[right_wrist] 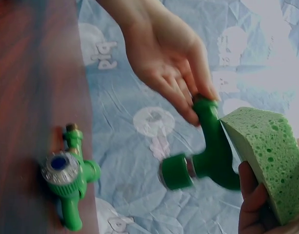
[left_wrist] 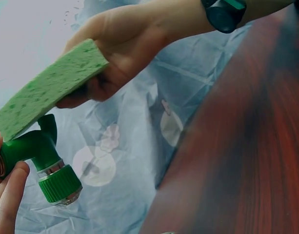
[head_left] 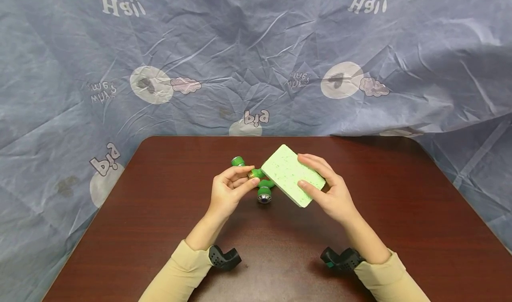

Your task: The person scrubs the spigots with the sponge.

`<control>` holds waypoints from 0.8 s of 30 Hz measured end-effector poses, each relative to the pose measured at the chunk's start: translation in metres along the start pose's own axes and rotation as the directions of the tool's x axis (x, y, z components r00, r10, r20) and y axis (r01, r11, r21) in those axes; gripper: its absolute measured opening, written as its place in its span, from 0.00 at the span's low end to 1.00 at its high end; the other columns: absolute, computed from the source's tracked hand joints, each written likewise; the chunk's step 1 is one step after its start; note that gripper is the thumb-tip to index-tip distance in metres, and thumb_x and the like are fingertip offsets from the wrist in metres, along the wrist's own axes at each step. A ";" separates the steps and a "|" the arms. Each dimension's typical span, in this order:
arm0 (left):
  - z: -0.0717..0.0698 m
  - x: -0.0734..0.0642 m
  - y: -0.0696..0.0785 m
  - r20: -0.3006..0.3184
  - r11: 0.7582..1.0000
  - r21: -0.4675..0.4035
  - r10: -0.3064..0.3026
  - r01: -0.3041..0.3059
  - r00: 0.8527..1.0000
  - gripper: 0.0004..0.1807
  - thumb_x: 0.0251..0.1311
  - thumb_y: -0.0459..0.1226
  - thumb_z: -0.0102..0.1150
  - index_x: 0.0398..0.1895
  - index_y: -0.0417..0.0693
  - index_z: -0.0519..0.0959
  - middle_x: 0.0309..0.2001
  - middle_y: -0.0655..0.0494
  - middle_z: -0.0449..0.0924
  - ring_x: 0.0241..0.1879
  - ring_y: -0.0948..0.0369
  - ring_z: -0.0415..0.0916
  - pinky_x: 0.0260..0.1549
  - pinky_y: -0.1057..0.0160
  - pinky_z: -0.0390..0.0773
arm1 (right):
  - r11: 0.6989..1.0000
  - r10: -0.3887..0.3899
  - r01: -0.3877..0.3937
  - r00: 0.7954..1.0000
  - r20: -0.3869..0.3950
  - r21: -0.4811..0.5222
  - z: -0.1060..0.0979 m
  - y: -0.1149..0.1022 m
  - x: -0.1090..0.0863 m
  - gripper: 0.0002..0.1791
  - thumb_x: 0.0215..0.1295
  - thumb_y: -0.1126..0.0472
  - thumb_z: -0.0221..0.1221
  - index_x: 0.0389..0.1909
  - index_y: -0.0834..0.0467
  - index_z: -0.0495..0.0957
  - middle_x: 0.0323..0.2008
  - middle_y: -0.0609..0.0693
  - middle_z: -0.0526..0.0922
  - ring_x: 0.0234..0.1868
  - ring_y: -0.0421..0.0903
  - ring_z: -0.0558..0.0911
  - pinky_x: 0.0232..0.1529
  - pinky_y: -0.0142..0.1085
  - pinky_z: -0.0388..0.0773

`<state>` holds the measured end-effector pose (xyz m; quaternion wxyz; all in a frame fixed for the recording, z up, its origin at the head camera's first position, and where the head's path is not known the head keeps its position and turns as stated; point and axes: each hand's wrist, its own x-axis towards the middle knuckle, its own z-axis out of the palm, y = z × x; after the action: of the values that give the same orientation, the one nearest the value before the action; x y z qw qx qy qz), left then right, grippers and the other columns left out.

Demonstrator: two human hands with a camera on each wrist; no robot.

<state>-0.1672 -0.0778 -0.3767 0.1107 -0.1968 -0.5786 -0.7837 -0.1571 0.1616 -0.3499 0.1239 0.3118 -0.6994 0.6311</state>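
1. Centrally, a green tap (right_wrist: 218,151) is held above the table (head_left: 120,222), in front of the person; its threaded end (head_left: 251,175) points toward the left hand, and its ribbed knob (left_wrist: 60,185) hangs from the body on a metal collar

2. Left hand (head_left: 227,194): thumb and fingers pinch the tap at the threaded end, leaving the body exposed

3. Right hand (head_left: 331,193): thumb and fingers grip a pale green sponge (head_left: 294,175) across one end, so that its free end slants over the tap; the two lie against each other or just apart, and firm contact cannot be told

4. Handling of the tap: probably rigid, light to moderate in weight, and smooth enough to turn within a fingertip pinch; the threaded neck gives a narrow but useful hold, while a grasp around the body would better resist twisting

5. Handling of the sponge: a porous slab, probably light and compressible, whose crispness or dampness is not evident; a broad hold over both faces near one end suits it, since hard pinching may dent or tear a corner

6. Beyond the left hand, a second green tap (right_wrist: 73,190) rests on the table, apart from either grasp
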 end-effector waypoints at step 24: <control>-0.010 0.007 0.010 -0.076 0.992 -0.128 -0.012 0.002 0.997 0.17 0.55 0.20 0.56 0.47 0.16 0.69 0.36 0.50 0.83 0.30 0.56 0.83 0.32 0.61 0.83 | 0.992 0.098 -0.080 0.977 -0.191 0.099 -0.035 0.002 0.009 0.25 0.61 0.76 0.55 0.61 0.66 0.70 0.58 0.51 0.71 0.46 0.42 0.73 0.35 0.24 0.76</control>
<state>-0.1715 -0.0895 -0.3677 0.1172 -0.1712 -0.5231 -0.8267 -0.1727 0.1925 -0.3408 0.1492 0.2220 -0.6676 0.6948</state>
